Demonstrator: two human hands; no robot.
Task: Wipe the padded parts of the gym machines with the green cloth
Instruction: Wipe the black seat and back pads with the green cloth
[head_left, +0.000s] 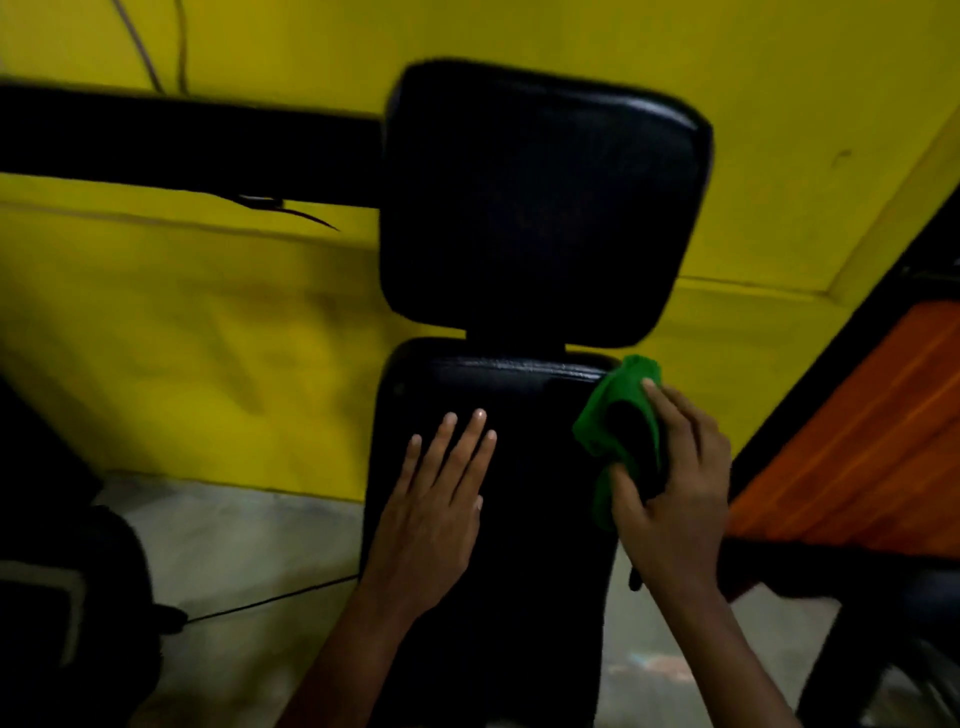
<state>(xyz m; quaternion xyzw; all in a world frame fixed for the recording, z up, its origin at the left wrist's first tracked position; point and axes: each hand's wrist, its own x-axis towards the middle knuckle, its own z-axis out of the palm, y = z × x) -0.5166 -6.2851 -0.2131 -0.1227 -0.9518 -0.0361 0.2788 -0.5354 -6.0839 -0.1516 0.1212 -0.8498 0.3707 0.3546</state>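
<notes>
The green cloth (621, 415) is bunched against the upper right edge of the long black seat pad (498, 519), just below that pad's top corner. The right hand (675, 478) grips it, with the fingers curled over the fabric and the thumb tucked under a fold, pressing the cloth to the pad's side. A dark patch shows within the folds of the cloth; whether it is shadow or something else cannot be told. The left hand (434, 499) lies flat on the same pad to the left of the cloth, fingers straight and slightly spread, holding nothing; the two hands are apart, with a strip of bare pad between them. Directly above the seat pad, joined by a short dark neck, stands a squarish black head pad (540, 208) with rounded corners. A thick black bar (182, 145) runs off to the left from the head pad. Behind both pads is a yellow wall (208, 338), and below it to the left of the seat pad a grey floor (249, 545) crossed by a thin black cable (270, 597). To the right of the seat pad slants an orange panel (857, 441).
</notes>
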